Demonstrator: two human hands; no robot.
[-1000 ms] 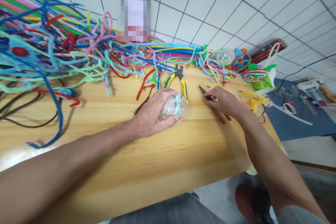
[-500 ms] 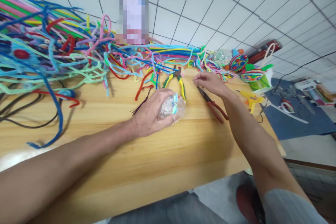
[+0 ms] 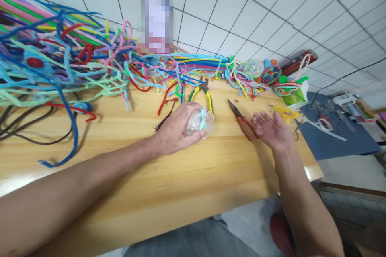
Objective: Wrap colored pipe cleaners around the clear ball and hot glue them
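My left hand is wrapped round a clear plastic ball with coloured bits inside, resting on the wooden table. My right hand hovers palm up with fingers spread and nothing in it, just right of the red-handled pliers lying on the table. Yellow-and-green-handled pliers lie just beyond the ball.
A big tangle of coloured pipe cleaners covers the table's back and left. Decorated balls and a green cup stand at the back right, with a yellow glue gun near the table's right edge. A blue mat lies on the floor.
My right hand let go of the red pliers, reached toward the pipe cleaners, then drew back to the right and turned palm up. My left hand stayed on the ball.
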